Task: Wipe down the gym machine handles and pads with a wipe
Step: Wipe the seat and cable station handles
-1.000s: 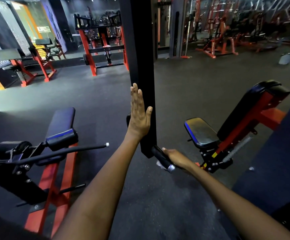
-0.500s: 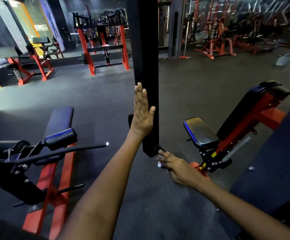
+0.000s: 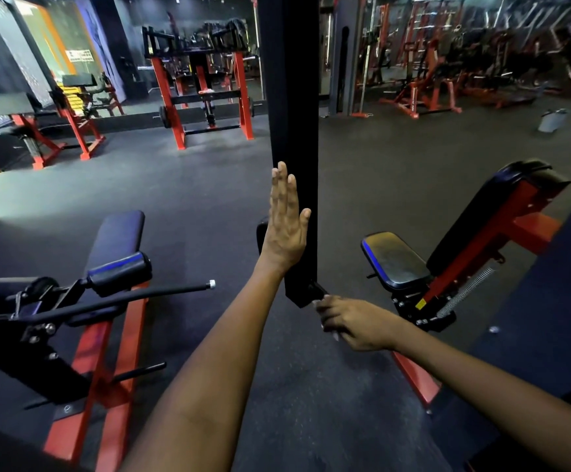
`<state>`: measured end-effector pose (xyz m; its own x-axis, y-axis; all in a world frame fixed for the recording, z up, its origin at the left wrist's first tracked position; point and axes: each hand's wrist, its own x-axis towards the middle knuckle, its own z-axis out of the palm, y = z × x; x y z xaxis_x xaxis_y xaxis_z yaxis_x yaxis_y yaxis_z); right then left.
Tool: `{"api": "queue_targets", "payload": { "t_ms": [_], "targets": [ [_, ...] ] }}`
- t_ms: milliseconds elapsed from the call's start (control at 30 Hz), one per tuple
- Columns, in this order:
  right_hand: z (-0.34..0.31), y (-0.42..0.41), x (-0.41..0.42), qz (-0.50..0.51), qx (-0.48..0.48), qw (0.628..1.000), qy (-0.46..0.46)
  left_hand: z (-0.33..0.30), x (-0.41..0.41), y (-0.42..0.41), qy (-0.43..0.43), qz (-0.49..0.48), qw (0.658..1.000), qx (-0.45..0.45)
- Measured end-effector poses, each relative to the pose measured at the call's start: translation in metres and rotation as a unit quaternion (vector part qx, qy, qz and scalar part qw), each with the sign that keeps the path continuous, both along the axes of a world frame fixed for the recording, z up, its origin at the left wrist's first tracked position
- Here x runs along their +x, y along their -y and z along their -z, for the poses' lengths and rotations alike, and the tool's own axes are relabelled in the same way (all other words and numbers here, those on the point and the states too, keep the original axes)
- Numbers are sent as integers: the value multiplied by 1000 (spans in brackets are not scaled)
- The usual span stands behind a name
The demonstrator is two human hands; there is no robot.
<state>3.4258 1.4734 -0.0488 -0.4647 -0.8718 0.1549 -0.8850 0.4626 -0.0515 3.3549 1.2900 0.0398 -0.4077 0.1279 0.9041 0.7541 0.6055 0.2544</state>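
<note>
Your left hand [image 3: 285,229] lay flat on the post [image 3: 294,131]; right hand [image 3: 353,321] gripped the handle [image 3: 318,290], probably stiff, through the soft wipe [image 3: 335,335].

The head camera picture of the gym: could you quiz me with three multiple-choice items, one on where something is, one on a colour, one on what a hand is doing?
1. Where does the left hand rest?
A. on the black upright post
B. on the floor
C. on the seat pad

2. What colour is the frame under the seat pad?
A. green
B. red
C. white

3. How is the right hand?
A. flat and open
B. out of view
C. curled round a black handle at the post's foot

Key: 1 A, straight fingers lie flat against the post. 2 B, its bars are red. 3 C, the fingers wrap the handle, a white scrap showing beneath.
</note>
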Motion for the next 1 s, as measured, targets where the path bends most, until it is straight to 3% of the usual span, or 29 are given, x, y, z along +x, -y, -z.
{"api": "queue_targets", "payload": {
  "t_ms": [100, 167, 267, 367, 433, 533, 600, 733, 767, 867, 933, 1000],
  "targets": [
    [-14, -8, 11, 45, -106, 990, 77, 1, 0, -1, -5, 2, 1000, 1],
    [-18, 3, 6, 82, -159, 984, 15, 1, -1, -1, -14, 0, 1000, 1],
    [-10, 21, -6, 84, -123, 988, -31, 1, -1, 0, -16, 1, 1000, -2],
    [9, 13, -5, 127, -108, 986, 30, 2, -2, 1, -13, -1, 1000, -5],
    [11, 6, 6, 223, -184, 950, 116, 2, -1, 1, -10, -3, 1000, -5],
    [2, 8, 9, 394, -220, 854, 259, 2, 0, 0, -4, -10, 1000, -3],
    [-7, 21, 6, 457, -222, 825, 246, 3, 0, 0, -2, -11, 1000, -2],
    [-4, 65, 0, 430, -149, 861, 227, 3, 1, -1, -5, -14, 1000, 0],
    [-5, 74, -4, 448, -174, 841, 250, 3, 1, 0, -5, -14, 1000, 0],
    [-18, 79, -17, 494, -311, 733, 350, 5, 2, 2, -11, -23, 1000, -1],
    [-22, 72, -22, 442, -397, 642, 485, 5, 3, 4, -9, -21, 1000, -1],
    [-19, 60, -20, 391, -404, 568, 601, 5, 3, 5, -6, -19, 1000, -2]
  ]
}}
